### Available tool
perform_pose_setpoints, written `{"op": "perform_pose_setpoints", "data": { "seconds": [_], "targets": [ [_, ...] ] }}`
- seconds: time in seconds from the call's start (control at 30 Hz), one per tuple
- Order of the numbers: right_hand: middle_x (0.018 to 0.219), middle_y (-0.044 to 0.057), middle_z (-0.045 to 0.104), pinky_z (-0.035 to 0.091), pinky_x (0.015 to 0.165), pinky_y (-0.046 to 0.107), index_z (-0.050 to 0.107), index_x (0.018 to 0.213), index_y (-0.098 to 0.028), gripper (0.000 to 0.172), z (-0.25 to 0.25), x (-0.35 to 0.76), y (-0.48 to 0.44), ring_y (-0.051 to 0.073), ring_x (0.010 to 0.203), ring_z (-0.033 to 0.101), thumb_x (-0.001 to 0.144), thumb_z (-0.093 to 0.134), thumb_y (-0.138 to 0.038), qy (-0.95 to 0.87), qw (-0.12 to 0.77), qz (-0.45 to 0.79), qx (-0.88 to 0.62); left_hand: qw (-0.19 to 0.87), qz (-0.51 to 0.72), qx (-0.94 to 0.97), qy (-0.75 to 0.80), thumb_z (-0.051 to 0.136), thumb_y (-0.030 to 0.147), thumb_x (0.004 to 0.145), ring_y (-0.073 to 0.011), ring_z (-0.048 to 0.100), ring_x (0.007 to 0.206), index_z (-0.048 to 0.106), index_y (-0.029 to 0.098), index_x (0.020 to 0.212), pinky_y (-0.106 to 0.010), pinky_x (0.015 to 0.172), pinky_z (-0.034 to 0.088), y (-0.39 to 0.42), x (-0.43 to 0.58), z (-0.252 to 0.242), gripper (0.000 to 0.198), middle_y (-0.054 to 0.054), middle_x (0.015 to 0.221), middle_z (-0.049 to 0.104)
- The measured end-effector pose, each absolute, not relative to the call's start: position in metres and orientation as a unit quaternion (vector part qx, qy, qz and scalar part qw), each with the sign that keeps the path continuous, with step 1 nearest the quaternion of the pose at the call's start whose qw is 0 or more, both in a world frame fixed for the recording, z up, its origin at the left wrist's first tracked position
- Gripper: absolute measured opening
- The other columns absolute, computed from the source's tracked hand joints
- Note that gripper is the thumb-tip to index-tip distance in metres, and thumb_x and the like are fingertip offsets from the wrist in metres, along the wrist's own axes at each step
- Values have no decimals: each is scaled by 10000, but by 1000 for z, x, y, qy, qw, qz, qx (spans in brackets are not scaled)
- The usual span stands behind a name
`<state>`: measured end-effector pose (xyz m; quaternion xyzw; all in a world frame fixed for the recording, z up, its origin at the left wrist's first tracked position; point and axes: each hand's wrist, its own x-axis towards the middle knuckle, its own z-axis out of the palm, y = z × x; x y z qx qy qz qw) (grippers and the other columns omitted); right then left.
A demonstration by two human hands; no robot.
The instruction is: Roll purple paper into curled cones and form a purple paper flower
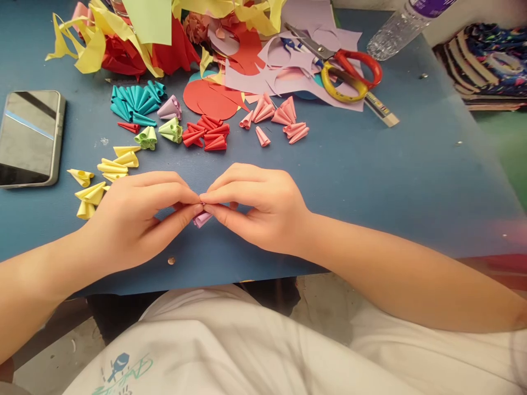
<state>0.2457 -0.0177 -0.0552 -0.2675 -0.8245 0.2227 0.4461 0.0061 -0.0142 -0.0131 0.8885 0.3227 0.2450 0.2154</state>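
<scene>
Between my two hands, close to the table's near edge, is a small lilac paper cone (202,219). My left hand (144,214) pinches it from the left with thumb and forefinger. From the other side, my right hand (259,206) pinches it the same way, the fingertips of both hands meeting. Most of the cone is hidden behind the fingers. Yellow paper cones (119,163) lie just beyond my left hand. Farther back are red paper cones (206,133), pink paper cones (284,112), teal paper cones (138,101), green paper cones (170,130) and a lilac cone bundle (169,107).
A phone (31,137) lies at the left. Paper scraps (242,49) cover the back of the blue table (391,181). Scissors (349,74) with red and yellow handles rest on a cutter (381,108). A plastic bottle (397,33) stands at the back right.
</scene>
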Motion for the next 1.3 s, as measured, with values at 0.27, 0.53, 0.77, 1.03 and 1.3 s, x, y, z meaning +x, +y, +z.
{"op": "perform_pose_setpoints", "data": {
  "seconds": [0.27, 0.53, 0.77, 1.03, 1.3],
  "targets": [
    [918, 21, 835, 611, 825, 265, 771, 992, -191, 65, -55, 246, -17, 128, 844, 735, 1020, 723, -157, -821, 434, 244, -281, 224, 216, 892, 329, 663, 172, 1046, -154, 711, 765, 756, 202, 1006, -262, 694, 535, -13, 4, -14, 106, -29, 890, 787],
    [926, 10, 834, 613, 813, 251, 766, 1007, -192, 43, -53, 248, -16, 125, 856, 769, 1015, 733, -166, -825, 410, 264, -284, 250, 218, 873, 357, 622, 231, 1051, -158, 674, 721, 749, 202, 955, -276, 662, 502, -13, 5, -13, 162, -20, 815, 739],
    [921, 11, 818, 624, 781, 222, 732, 933, -172, 106, -51, 248, -19, 100, 805, 741, 972, 682, -86, -810, 405, 309, -291, 243, 221, 869, 369, 610, 268, 1053, -181, 672, 743, 726, 215, 947, -299, 688, 506, -16, 7, -13, 167, -26, 823, 726],
    [864, 4, 781, 636, 746, 220, 692, 863, -174, 101, -51, 245, -21, 104, 781, 727, 929, 717, -103, -761, 395, 403, -321, 235, 209, 874, 370, 614, 270, 1040, -176, 680, 719, 744, 210, 927, -285, 677, 513, -16, 7, -16, 182, -23, 799, 735],
    [833, -7, 756, 635, 729, 201, 679, 848, -167, 114, -51, 246, -20, 89, 746, 707, 915, 733, -92, -766, 393, 404, -310, 259, 222, 878, 337, 692, 218, 1011, -164, 707, 726, 782, 225, 958, -267, 685, 526, -10, 6, -15, 105, -15, 864, 802]
  ]
}}
